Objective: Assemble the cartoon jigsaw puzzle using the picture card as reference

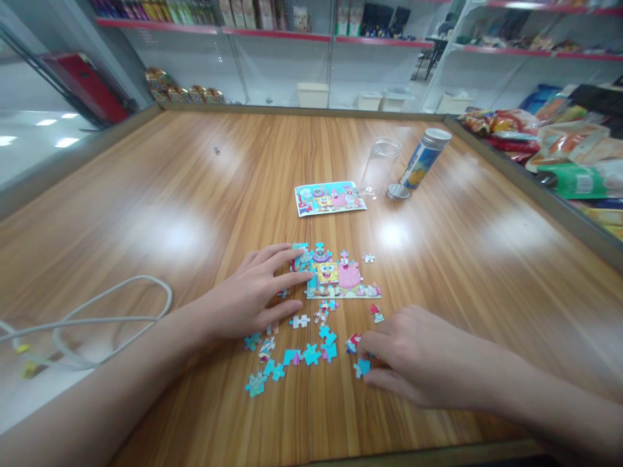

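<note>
A partly joined cartoon jigsaw puzzle (341, 277) lies on the wooden table, with a yellow square character and a pink one in it. My left hand (257, 292) rests palm down at its left side, fingers spread, fingertips on the left edge pieces. Lower right, my right hand (413, 357) is curled, its thumb and index finger closed around a blue puzzle piece (362, 368). A red and white piece (353, 342) lies by its index finger. Several loose pieces, among them a blue one (311, 354), are scattered below the puzzle. Some pieces are partly hidden under both hands.
Beyond the puzzle lies a picture card (331, 198). Behind it stand a clear jar (381, 165), a metal lid (398, 191) and a blue can (423, 159). A white cable (111, 318) loops at left. Packaged snacks (559, 143) sit past the right edge; shelves line the back.
</note>
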Demonstrator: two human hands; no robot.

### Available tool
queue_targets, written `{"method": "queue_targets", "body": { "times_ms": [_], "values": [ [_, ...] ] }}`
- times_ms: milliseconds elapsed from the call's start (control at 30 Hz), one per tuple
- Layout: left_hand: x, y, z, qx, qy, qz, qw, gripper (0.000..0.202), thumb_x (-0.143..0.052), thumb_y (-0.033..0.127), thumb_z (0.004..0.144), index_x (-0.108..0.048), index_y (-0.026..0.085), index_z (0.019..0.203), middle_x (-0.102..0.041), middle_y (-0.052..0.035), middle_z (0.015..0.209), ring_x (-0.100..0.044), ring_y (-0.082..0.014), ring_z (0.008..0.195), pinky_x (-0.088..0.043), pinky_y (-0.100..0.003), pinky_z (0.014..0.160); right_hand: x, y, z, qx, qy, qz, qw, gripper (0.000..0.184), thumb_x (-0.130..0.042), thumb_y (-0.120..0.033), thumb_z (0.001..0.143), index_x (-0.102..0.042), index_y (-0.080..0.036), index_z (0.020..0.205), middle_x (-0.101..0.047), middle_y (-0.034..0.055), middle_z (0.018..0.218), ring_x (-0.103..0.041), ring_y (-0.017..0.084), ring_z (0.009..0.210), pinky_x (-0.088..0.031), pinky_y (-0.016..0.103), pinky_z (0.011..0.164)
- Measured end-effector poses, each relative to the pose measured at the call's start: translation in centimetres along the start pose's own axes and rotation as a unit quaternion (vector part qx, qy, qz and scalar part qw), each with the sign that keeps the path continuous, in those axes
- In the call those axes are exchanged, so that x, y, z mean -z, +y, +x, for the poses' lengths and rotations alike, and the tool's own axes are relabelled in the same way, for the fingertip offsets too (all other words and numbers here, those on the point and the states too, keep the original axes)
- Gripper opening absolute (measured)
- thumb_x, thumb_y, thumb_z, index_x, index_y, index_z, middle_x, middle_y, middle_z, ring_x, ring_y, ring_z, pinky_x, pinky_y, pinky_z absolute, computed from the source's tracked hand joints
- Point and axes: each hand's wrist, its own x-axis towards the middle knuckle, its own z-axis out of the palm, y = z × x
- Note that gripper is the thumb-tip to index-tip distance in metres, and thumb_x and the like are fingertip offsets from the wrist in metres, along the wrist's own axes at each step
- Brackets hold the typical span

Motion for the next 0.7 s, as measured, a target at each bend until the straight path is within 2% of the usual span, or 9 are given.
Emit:
{"method": "queue_targets", "body": {
  "times_ms": [167,333,433,633,700],
  "values": [
    [-0.12,0.02,-0.10,0.009,0.004,-0.002,1.000,0.048,-0.061,0.043,0.095,-0.055,0.033,0.142,-0.039,-0.0100,0.157,-0.030,-0.0372,0.147,-0.036,-0.063,0.115,-0.12,-0.31,-0.24,0.022,0.002,0.009,1.000,0.009,-0.053,-0.022,0.092,-0.060,-0.018,0.087,-0.068,0.0030,0.070,-0.057,0.014,0.056,-0.015,0.033,0.053],
    [-0.22,-0.02,-0.22,0.015,0.011,-0.014,1.000,0.046,-0.062,0.041,0.094,-0.057,0.035,0.139,-0.038,-0.0077,0.158,-0.029,-0.0380,0.147,-0.035,-0.064,0.116,-0.39,-0.50,-0.29,0.012,0.007,0.009,1.000,0.012,-0.054,-0.028,0.095,-0.060,-0.019,0.091,-0.069,0.0035,0.072,-0.058,0.016,0.057,-0.014,0.033,0.053],
    [-0.16,0.04,-0.24,0.014,0.010,-0.015,1.000,0.047,-0.063,0.041,0.094,-0.056,0.034,0.140,-0.037,-0.0077,0.159,-0.029,-0.0374,0.147,-0.034,-0.064,0.116,-0.54,-0.46,-0.14,0.007,-0.001,0.012,1.000,0.008,-0.055,-0.027,0.094,-0.059,-0.020,0.091,-0.069,0.0023,0.073,-0.059,0.017,0.058,-0.014,0.033,0.052],
    [-0.01,0.26,-0.18,0.022,-0.004,-0.003,1.000,0.048,-0.061,0.043,0.095,-0.054,0.034,0.141,-0.036,-0.0084,0.159,-0.028,-0.0381,0.147,-0.034,-0.064,0.115,-0.63,-0.46,0.06,0.031,0.021,0.042,0.998,0.004,-0.062,-0.021,0.089,-0.058,-0.021,0.091,-0.068,0.0029,0.090,-0.060,0.016,0.068,-0.023,0.032,0.054],
    [0.00,0.30,-0.16,0.020,-0.003,-0.008,1.000,0.047,-0.060,0.043,0.095,-0.055,0.034,0.141,-0.036,-0.0087,0.159,-0.028,-0.0384,0.147,-0.034,-0.065,0.115,-0.44,-0.54,-0.02,0.052,0.013,0.070,0.996,0.005,-0.061,-0.019,0.088,-0.059,-0.021,0.093,-0.068,0.0016,0.090,-0.061,0.015,0.071,-0.028,0.030,0.056]
  ]
}}
